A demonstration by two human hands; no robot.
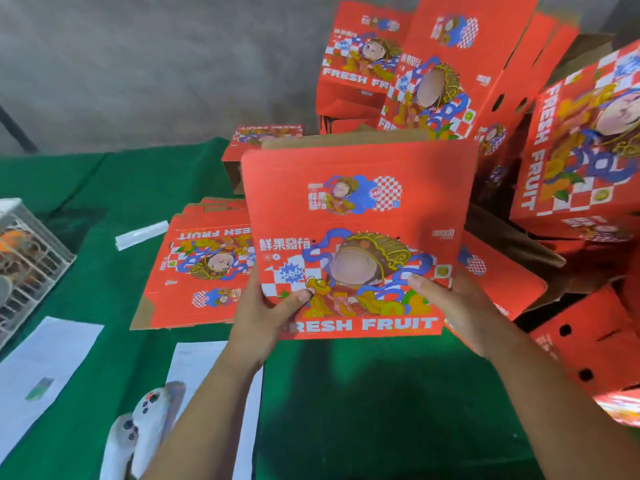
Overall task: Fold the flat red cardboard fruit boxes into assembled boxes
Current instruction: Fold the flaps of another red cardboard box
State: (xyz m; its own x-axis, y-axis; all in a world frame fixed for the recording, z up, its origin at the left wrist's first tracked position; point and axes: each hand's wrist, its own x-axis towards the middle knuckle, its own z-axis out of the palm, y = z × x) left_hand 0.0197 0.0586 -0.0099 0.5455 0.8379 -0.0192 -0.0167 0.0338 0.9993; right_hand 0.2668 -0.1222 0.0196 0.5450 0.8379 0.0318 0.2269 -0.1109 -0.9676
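Here, from left to right across the head view:

Crate (31, 258): a white wire crate stood at the far left edge of the green table (363, 410), its contents too blurred to name.

Papers (45, 372): white sheets lay flat on the near left of the table, with a white game controller (145, 427) resting beside them.

Strip (142, 234): a small white strip lay alone on the cloth, just left of the stack.

Stack (204, 265): flat red blanks were piled printed side up, near the left hand; judged, this was the supply kept within reach.

Left hand (266, 320): it gripped the lower left corner of the held box, thumb pressed on the printed face, fingers hidden behind.

Held box (353, 244): a flat red blank was raised upright above the table, between both hands, print facing the camera. It showed a cartoon figure, red-and-white checks, blue swirls and the words FRESH FRUIT along the bottom edge. Plain brown card showed behind its top edge. No flap looked folded yet; judged, folding was only about to start.

Right hand (446, 299): it gripped the lower right edge, thumb on the front, fingers out of sight behind; the two-sided hold kept the sheet steady.

Finished boxes (585, 140): assembled red boxes were heaped at the rear and right, some tilted, apart from the blanks.
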